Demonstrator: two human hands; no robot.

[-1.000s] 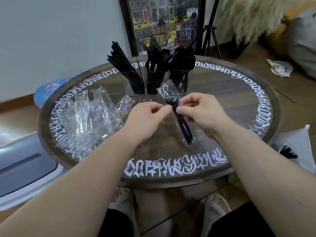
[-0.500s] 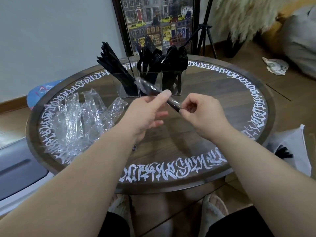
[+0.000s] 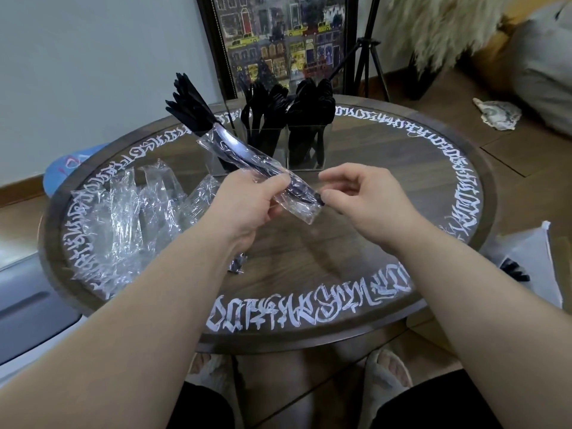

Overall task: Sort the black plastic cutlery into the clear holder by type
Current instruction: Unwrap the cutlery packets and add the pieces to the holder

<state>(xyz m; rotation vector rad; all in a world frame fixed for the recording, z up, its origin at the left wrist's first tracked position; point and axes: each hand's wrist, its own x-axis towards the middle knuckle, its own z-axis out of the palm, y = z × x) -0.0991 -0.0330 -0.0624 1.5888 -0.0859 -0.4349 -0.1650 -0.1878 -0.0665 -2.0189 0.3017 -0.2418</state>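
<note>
Left hand [image 3: 247,202]: fingers + thumb clamped on mid-length of the wrapped cutlery piece [image 3: 247,161]; held up off the worktop [image 3: 309,261].
Right hand [image 3: 362,196]: thumb + forefinger pinched together at the piece's near end, where a black tip pokes out of the clear sleeve [image 3: 297,205]; other fingers loosely curled.
Piece, long axis: runs diagonally from the right-hand pinch, up and away past the left hand; far end points toward the holder. Type (knife/fork/spoon) can't be told through the glare.
Key relation: sleeve stays with left hand, handle end sits at right fingertips, so the likely draw is along that axis, toward the right hand, away from the left. Judged step: unwrapping, not yet clear of the sleeve.
Clear holder [image 3: 303,150]: just beyond both hands, behind the raised piece; compartments already hold black cutlery. Right hand looks nearer the right compartment, left nearer the left.
Empty wrappers [image 3: 123,218]: heaped on the worktop, out to the left of the left hand.
Small black item [image 3: 236,264]: on worktop under left wrist; identity unclear.
Risk (est.): thin film may snag on the head end as it slides.
</note>
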